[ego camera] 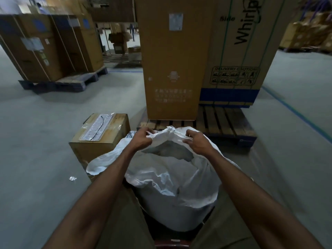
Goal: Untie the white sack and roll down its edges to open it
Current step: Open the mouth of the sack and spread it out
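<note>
left hand point(142, 140) + right hand point(195, 141) | gripping white sack point(172, 180) mouth | knot point(170, 130) between

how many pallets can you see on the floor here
2. One wooden pallet lies just beyond the white sack, under the tall cartons. One dark pallet sits at far left under brown cartons. Others may be hidden in the blurred background.
</note>
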Demonstrator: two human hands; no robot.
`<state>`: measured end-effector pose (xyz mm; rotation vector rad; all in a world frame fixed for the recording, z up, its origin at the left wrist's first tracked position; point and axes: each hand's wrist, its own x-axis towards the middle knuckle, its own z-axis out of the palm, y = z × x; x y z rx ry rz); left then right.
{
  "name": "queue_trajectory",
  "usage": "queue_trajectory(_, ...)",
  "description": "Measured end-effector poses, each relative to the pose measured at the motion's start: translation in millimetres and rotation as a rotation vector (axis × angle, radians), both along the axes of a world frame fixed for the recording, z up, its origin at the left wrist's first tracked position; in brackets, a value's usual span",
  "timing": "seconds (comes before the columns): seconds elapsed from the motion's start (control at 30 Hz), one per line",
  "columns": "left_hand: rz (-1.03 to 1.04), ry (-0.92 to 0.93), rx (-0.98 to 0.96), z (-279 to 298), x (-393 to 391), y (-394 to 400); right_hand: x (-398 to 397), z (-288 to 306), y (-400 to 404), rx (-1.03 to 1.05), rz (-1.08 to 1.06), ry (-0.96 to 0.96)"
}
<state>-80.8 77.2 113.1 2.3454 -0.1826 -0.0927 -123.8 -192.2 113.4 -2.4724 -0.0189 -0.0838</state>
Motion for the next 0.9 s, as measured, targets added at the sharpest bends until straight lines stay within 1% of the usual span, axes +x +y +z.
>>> queue_trajectory(0.1,-0.037,-0.017,0.032,22,-20,-6,-20,15,7,-0.155,0.000,-0.031)
queue_trajectory(0.17,-0.026,-0.031,0.062,28,-29,-12,-31,20,10,-0.191,-0.015,-0.047)
queue_trajectory(0.23,0.008,-0.063,0.183,22,-29,-14,-38,19,12,-0.161,-0.032,-0.013)
queue_trajectory(0.3,0.032,-0.084,0.259,12,-20,-10,-32,10,9,-0.090,-0.092,0.034)
queue_trajectory(0.37,0.041,-0.059,0.276,5,-10,-7,-17,2,5,-0.028,-0.176,0.106)
queue_trajectory(0.43,0.021,-0.045,0.284,0,-2,-8,2,-7,3,-0.020,-0.230,0.222)
queue_trajectory(0.53,-0.026,-0.085,0.288,-6,-3,-19,19,-17,10,-0.040,-0.171,0.330)
queue_trajectory(0.57,-0.043,-0.103,0.264,-12,-2,-22,22,-19,14,-0.029,-0.159,0.356)
queue_trajectory(0.63,-0.049,-0.078,0.200,-20,-1,-25,31,-25,19,0.013,-0.139,0.410)
queue_trajectory(0.7,-0.028,0.005,0.122,-28,5,-26,40,-32,21,0.122,-0.142,0.472)
queue_trajectory(0.8,-0.032,0.239,-0.093,-36,14,-30,53,-39,23,0.374,-0.247,0.583)
queue_trajectory(0.87,0.009,0.425,-0.260,-38,21,-36,62,-45,24,0.418,-0.275,0.626)
queue_trajectory(0.9,0.050,0.474,-0.297,-40,25,-39,64,-45,24,0.423,-0.283,0.640)
